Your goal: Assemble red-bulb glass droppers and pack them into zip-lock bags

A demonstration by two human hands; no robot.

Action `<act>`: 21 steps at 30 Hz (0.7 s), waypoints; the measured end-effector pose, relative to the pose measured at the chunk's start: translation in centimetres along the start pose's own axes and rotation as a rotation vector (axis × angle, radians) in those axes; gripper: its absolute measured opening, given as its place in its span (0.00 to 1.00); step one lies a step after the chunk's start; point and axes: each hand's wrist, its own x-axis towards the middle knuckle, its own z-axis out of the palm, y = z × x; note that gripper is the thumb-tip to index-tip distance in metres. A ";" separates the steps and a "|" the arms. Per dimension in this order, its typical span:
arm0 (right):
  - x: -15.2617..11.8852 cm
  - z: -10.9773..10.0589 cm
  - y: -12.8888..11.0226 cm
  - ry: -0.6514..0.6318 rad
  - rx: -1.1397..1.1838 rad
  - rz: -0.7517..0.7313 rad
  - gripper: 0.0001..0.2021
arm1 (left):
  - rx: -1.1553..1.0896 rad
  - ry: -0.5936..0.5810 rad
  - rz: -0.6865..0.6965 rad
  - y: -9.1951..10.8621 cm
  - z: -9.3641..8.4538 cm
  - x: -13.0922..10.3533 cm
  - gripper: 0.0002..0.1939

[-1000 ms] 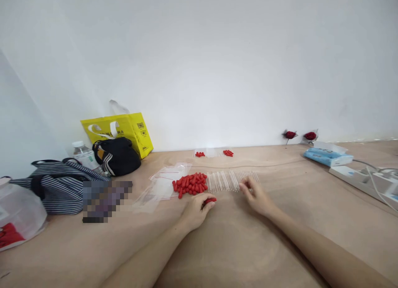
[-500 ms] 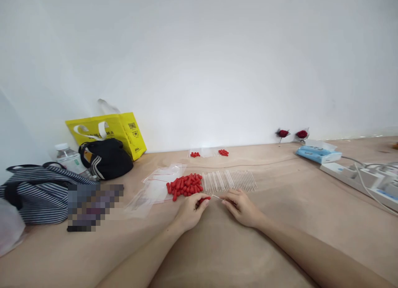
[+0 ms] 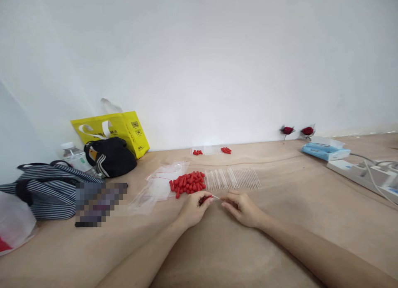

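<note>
My left hand (image 3: 195, 207) pinches a red rubber bulb (image 3: 203, 199), mostly hidden by the fingers. A thin clear glass dropper tube (image 3: 215, 197) runs from the bulb towards my right hand (image 3: 242, 207). The thumb and forefinger of that hand close round the tube's far end. Whether the tube is seated inside the bulb is too small to make out. Just beyond my left hand lies a heap of red rubber bulbs (image 3: 188, 182). To its right, several glass tubes (image 3: 231, 179) lie side by side in a row.
Clear zip bags (image 3: 161, 176) lie left of the heap. Small bags of red bulbs (image 3: 226, 150) rest by the wall. A yellow bag (image 3: 137, 130), black cap (image 3: 116, 157), bottle (image 3: 74, 155) and striped bag (image 3: 52, 192) stand left; tissues (image 3: 325, 150) and a power strip (image 3: 367, 176) right.
The tube and the bulb have come together, with less of the tube showing between my hands. The whole view has shifted slightly, so things appear a little further right.
</note>
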 end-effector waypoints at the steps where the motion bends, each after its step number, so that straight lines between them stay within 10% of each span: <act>1: 0.0 0.0 -0.1 0.001 0.012 0.005 0.11 | 0.002 0.001 -0.003 0.0 0.0 0.0 0.09; 21: -0.4 -1.2 0.0 -0.083 -0.303 -0.132 0.11 | 0.156 -0.118 0.132 1.0 -0.3 -0.9 0.08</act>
